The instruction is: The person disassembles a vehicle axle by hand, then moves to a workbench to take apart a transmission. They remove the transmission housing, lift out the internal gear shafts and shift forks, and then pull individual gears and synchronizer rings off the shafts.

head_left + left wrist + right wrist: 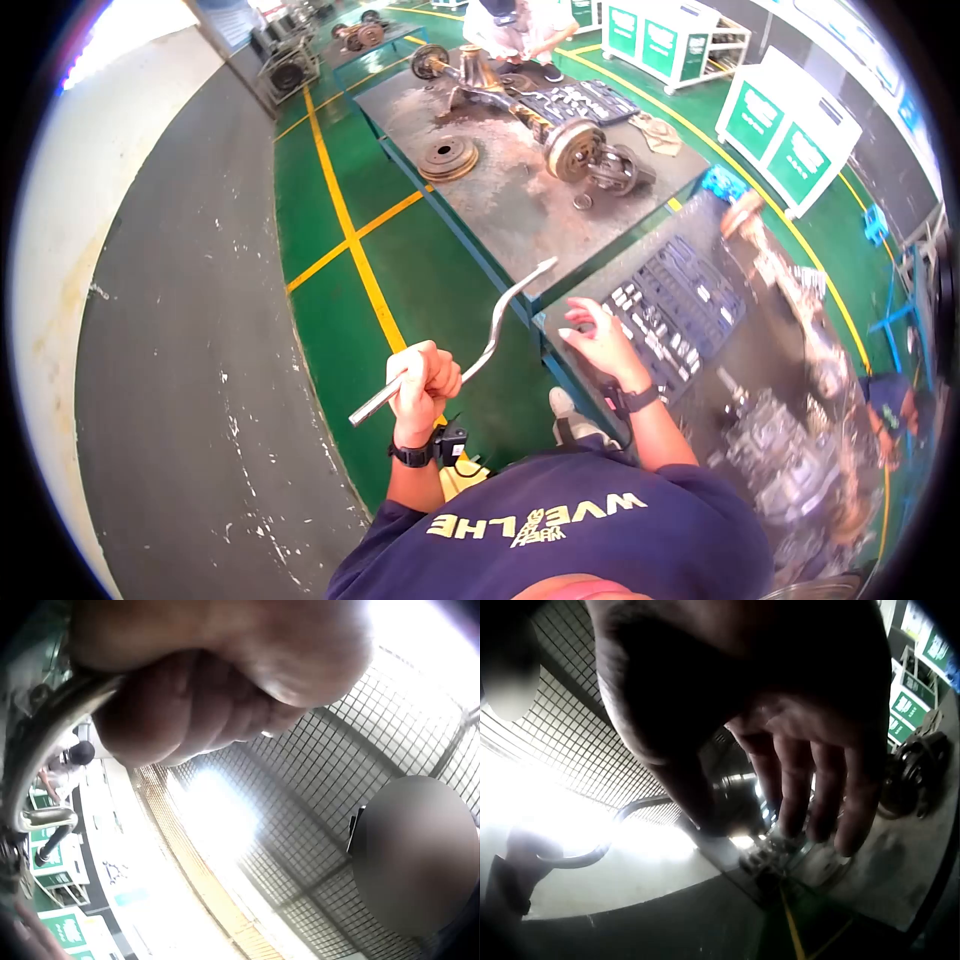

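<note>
The fingers of the left hand (424,378) are curled round the straight end of a bent metal bar (492,335), which extends up and to the right, its far end near the table's (480,205) near corner; the right hand's (605,345) fingers are spread and hold nothing, near the socket set (665,310). On the table, a brake drum (448,158) lies at the left, an axle (510,103) spans the far part, and a tool case (580,103) lies beside the axle.
</note>
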